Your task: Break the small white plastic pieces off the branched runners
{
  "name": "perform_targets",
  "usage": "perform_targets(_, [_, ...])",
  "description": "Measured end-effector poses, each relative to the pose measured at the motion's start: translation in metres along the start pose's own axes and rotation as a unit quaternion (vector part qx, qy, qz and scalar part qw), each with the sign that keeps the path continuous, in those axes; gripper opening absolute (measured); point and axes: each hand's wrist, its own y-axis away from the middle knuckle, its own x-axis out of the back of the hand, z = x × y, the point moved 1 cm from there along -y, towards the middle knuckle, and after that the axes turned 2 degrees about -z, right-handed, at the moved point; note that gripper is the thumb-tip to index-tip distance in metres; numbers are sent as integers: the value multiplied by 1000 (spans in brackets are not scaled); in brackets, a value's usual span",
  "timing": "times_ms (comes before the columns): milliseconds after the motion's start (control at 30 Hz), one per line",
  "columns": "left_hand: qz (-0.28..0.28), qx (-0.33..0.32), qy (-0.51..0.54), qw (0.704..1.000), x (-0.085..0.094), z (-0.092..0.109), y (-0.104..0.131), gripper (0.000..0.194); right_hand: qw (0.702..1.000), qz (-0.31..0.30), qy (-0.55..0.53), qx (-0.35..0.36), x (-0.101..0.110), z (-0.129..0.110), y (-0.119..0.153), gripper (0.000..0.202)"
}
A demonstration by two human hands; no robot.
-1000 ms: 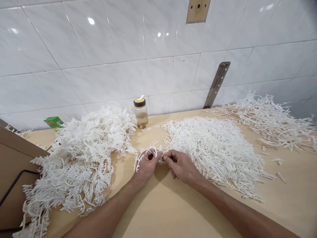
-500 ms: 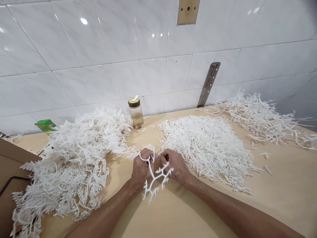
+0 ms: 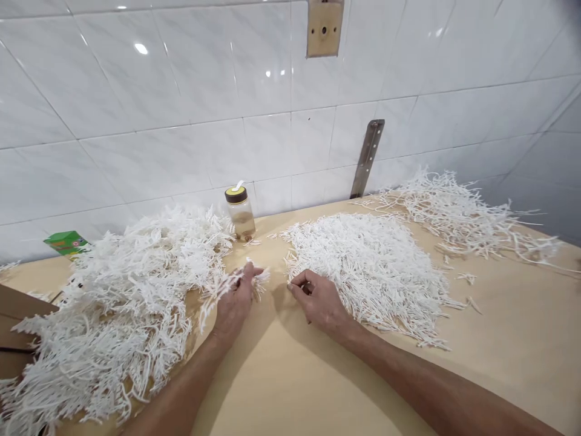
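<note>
My left hand (image 3: 236, 303) grips a white branched plastic sprue (image 3: 218, 298), blurred by motion, whose arms stick out to the left of the hand. More white tips show just past the fingers. To its left spreads a large tangled heap of similar white branched sprues (image 3: 131, 303). My right hand (image 3: 320, 301) is curled, thumb and forefinger pinched together, at the near left edge of a flat pile of small loose white pieces (image 3: 363, 260). Whatever those fingertips hold, if anything, is hidden. The two hands are apart above the bare wood-coloured tabletop (image 3: 281, 375).
A clear jar (image 3: 242, 218) with a dark rim and yellow lid stands behind the left heap. A green box (image 3: 67, 242) lies far left, above a brown carton (image 3: 20, 327). Bare white runners (image 3: 458, 212) lie back right. A metal bracket (image 3: 367, 158) leans against the tiled wall.
My hands, close together before, have separated. The left moved left with the sprue, which swung from hanging between the hands to the left side. The view shifted slightly right.
</note>
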Motion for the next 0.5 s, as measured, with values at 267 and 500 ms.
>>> perform_targets(267, [-45,113,108,987,-1,0,-7,71,932,191,220,218,48,-3,-18,12])
perform_targets(500, [-92,124,108,982,-9,3,3,78,943,62,166,282,19,-11,0,14])
